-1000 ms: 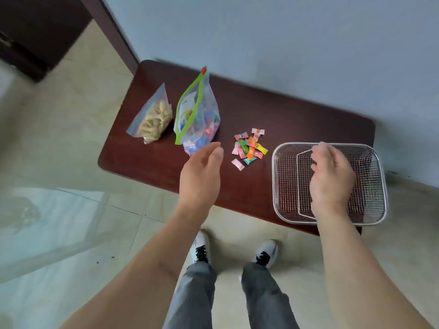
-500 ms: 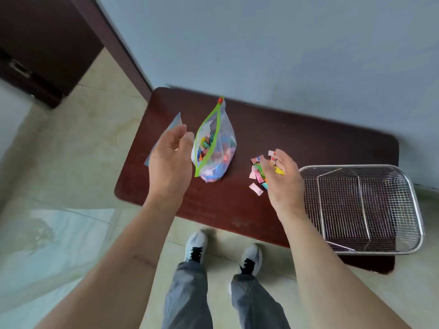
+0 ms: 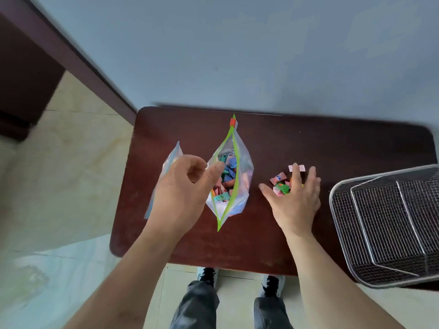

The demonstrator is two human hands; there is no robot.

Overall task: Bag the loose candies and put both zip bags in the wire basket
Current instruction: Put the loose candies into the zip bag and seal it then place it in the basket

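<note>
A clear zip bag (image 3: 244,176) with a green zip strip and a red slider stands open in the middle of the dark table (image 3: 320,143), part full of coloured candies. My left hand (image 3: 180,195) is at its left lip, fingers curled, thumb tip against the rim, with nothing clearly held. Loose wrapped candies (image 3: 279,182) lie to the right of the bag. My right hand (image 3: 295,200) hovers over them with spread fingers. The second zip bag (image 3: 171,157) is mostly hidden behind my left hand. The wire basket (image 3: 335,210) sits at the table's right end.
The table stands against a pale blue wall (image 3: 237,55). A dark wooden frame (image 3: 71,55) runs along the left. Tiled floor (image 3: 71,162) lies to the left and in front. My shoes (image 3: 206,276) are under the near table edge. The basket's handle lies folded inside it.
My right hand left the basket and came over the loose candies. My left hand moved up to the candy bag's left lip. The view has shifted closer over the table.
</note>
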